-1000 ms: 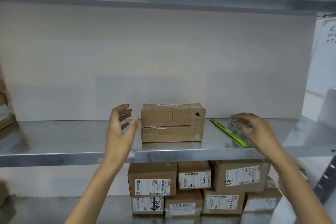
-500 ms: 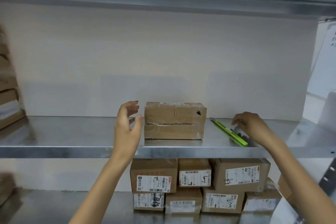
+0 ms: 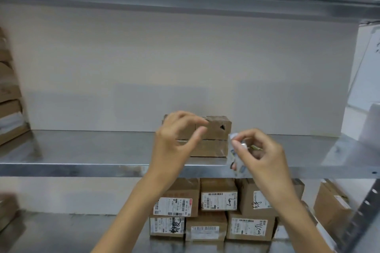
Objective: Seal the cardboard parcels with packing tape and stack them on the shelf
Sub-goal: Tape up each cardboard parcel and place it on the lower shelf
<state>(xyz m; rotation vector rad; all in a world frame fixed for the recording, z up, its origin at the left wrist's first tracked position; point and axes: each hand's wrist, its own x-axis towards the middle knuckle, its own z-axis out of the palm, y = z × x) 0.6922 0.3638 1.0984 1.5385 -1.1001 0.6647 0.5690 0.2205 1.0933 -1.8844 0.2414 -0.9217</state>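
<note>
Both hands have moved in toward the middle since half a second ago. The left hand (image 3: 174,146) is now right in front of the two stacked boxes (image 3: 216,148) on the middle shelf (image 3: 82,168), fingers loosely curled, holding nothing. The right hand (image 3: 263,156) has lifted off the shelf and pinches a clear roll of tape (image 3: 235,160) just right of the boxes. More labelled boxes (image 3: 218,197) sit on the shelf below.

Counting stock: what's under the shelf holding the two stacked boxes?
Labelled cardboard boxes, two rows high, on a lower shelf. The arms cover parts of several; whatever stands behind them cannot be seen.
</note>
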